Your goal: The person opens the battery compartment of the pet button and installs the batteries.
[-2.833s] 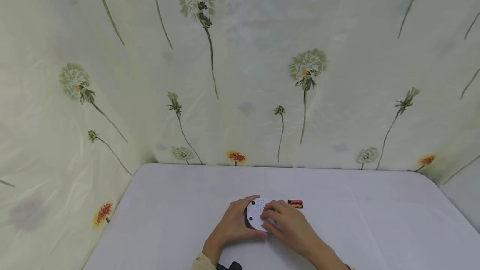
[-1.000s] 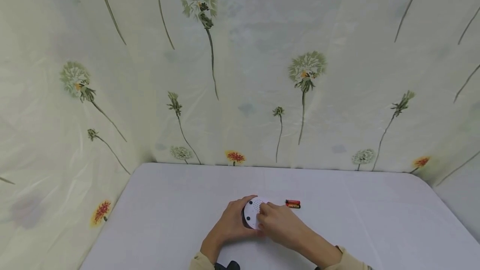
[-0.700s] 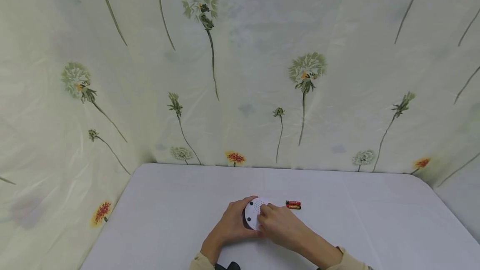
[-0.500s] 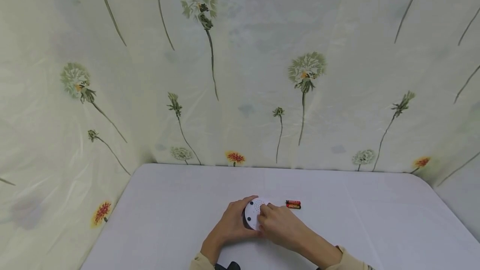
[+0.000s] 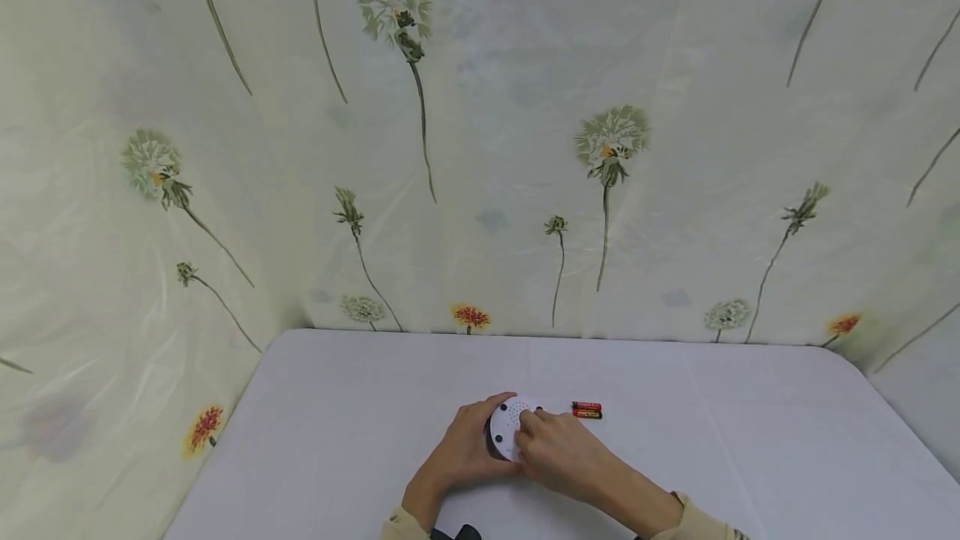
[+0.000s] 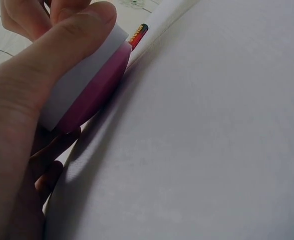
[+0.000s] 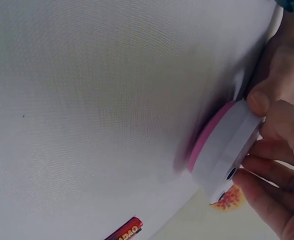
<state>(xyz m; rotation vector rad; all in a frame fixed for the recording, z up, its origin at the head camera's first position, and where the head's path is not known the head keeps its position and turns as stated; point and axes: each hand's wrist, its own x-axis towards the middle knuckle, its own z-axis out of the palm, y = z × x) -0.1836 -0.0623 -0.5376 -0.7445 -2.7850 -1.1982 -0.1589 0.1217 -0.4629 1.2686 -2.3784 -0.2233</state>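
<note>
My left hand (image 5: pixel 467 444) grips a round white device (image 5: pixel 504 427) by its side, thumb along the near edge. The device's back faces up, with a patch of small speaker holes and black round feet. Its other side has a pink rim, seen in the left wrist view (image 6: pixel 94 97) and the right wrist view (image 7: pixel 222 145). My right hand (image 5: pixel 566 452) lies over the right part of the back, fingers curled with their tips against it. Those fingertips hide what they work on. Just beyond, two red-and-black batteries (image 5: pixel 587 410) lie side by side.
A white cloth covers the table (image 5: pixel 360 390). Behind it hangs a pale curtain (image 5: pixel 487 148) printed with dandelions. A dark object (image 5: pixel 467 532) shows at the bottom edge near the left sleeve (image 5: pixel 405 523).
Since the earliest frame, my right fingers have curled in tighter on the device's back, and the right sleeve has come into view. Lately another black foot shows above the right fingers.
</note>
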